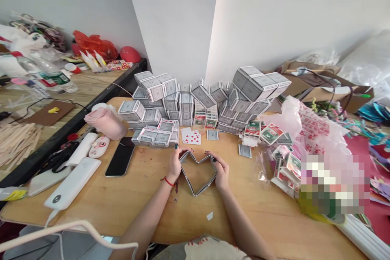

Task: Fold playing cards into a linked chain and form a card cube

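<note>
A heart-shaped frame of playing cards set on edge [198, 172] stands on the wooden table [128, 199] in front of me. My left hand [175, 165] curls around the frame's left side, fingers pressed against its upper left lobe. My right hand [221, 169] holds the frame's right side the same way. A red string circles my left wrist. Behind the frame lie a few loose face-up cards [191, 137], with a big heap of card decks [195, 101] stacked against the wall.
A black phone [120, 157], a white power bank [72, 183], scissors [57, 159] and a pink cloth roll [106, 123] lie at the left. Plastic bags with card packs [289, 146] crowd the right. A small paper scrap [209, 215] lies near me.
</note>
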Tool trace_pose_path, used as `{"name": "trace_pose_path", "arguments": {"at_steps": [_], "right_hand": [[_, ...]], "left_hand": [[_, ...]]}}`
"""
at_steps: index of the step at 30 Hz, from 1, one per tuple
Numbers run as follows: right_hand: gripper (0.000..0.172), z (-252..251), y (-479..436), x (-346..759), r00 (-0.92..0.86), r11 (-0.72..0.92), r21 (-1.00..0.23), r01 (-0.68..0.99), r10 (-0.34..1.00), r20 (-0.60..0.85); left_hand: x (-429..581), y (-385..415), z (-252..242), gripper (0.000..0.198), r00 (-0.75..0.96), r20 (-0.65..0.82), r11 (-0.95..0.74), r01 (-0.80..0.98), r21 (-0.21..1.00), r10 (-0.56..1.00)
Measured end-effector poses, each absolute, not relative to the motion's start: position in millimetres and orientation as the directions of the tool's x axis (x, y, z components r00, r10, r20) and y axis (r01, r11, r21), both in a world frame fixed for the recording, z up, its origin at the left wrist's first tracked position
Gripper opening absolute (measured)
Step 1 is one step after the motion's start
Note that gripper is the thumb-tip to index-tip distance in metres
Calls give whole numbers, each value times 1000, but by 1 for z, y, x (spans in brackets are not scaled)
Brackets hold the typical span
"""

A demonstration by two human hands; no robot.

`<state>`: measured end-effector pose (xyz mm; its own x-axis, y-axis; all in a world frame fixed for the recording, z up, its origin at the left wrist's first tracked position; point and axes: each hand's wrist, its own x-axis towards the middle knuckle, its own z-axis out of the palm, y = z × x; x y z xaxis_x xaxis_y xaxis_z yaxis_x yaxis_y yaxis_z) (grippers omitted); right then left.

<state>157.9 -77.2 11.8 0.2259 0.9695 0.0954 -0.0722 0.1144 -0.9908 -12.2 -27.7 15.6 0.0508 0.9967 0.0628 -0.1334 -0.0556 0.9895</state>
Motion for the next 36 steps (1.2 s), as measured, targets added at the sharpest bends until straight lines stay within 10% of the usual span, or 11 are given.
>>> {"name": "trace_pose_path", "arguments": {"at_steps": [19,24,36], "right_hand": [[46,12,-51,192,53,58,-989,-139,997,51],[40,-3,-46,199,318,61,-964,-259,948,-25],[22,-17,-18,214,508,24,-873,486,806,305]], "left_hand": [[-18,-47,15,32,90,-20,32,-137,990,996],[-26,-43,8,37,115,-58,93,-318,943,992],[-26,-37,6,30,32,-58,59,-33,998,998]]}}
